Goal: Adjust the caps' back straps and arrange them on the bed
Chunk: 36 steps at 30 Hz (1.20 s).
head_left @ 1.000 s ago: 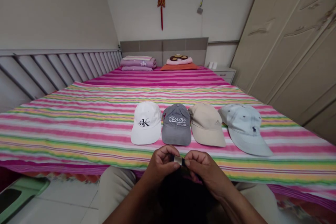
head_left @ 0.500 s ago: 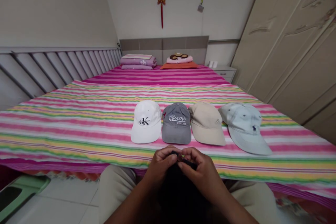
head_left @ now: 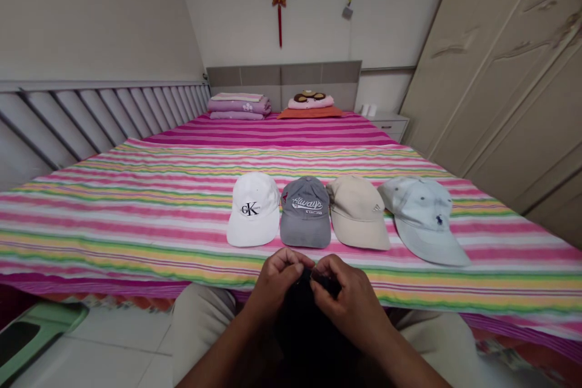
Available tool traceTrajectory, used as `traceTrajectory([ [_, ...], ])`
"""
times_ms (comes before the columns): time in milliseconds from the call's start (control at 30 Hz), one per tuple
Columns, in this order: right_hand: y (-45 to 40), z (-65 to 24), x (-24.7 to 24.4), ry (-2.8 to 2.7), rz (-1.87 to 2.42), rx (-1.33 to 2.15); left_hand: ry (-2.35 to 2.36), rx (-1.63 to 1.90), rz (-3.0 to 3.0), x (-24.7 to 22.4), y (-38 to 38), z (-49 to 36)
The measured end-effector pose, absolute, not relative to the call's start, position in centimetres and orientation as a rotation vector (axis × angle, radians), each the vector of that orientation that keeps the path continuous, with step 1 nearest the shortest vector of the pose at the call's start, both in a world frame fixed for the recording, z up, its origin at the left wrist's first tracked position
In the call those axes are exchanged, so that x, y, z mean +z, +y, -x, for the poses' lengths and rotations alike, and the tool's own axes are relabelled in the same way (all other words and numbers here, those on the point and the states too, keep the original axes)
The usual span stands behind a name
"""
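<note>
A black cap [head_left: 309, 327] is between my hands, low over my lap; most of it merges into dark shadow. My left hand [head_left: 275, 282] pinches its upper edge with thumb and fingertips. At the other side of that edge, my right hand [head_left: 348, 297] is closed with thumb and forefinger on a strap-like part, too dark to see in detail. Just beyond my hands lies a row of caps on the bed: a white cap [head_left: 253, 209], a grey cap [head_left: 305, 212], a beige cap [head_left: 359, 212] and a pale blue cap [head_left: 427, 218], their brims towards me.
A striped bedspread [head_left: 150, 206] covers the bed. Folded purple bedding [head_left: 239, 107] and a pink pillow [head_left: 311, 103] are at the headboard [head_left: 325, 79]. Railing runs along the left, a wardrobe [head_left: 495, 73] along the right. A green stool [head_left: 45, 330] stands at lower left.
My fingertips have shifted slightly on the black cap's edge. The dark strap ends that stuck out between them show less now. The caps on the bed have not moved.
</note>
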State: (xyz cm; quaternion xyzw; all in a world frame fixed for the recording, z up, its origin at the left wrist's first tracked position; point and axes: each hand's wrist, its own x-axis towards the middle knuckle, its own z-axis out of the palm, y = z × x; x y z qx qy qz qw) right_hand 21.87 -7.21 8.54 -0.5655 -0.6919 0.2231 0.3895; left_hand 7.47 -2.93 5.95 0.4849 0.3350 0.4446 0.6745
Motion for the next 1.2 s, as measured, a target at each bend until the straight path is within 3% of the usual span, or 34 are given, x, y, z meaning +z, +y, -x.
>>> traceTrajectory([
  [200,-7.2,-22.1,8.6,-1.789,1.423,0.665,0.611,0.957,-0.910,6.2,-2.7,-7.2],
  [400,-7.2,-22.0,8.7,-1.794,1.402,0.709,0.719,0.674,-1.246,7.1,-1.7,-6.9],
  [600,-5.9,-23.9,8.1,-1.460,1.135,1.406,0.778,0.565,-1.096,6.6,-1.4,-6.5],
  [833,-5.1,-25.7,5.7,-1.510,1.050,1.740,0.752,0.570,-0.972,6.4,-1.4,-6.0],
  [1200,-5.6,-24.2,5.6,-1.271,1.188,1.627,0.711,0.695,-0.945,5.7,-2.2,-6.9],
])
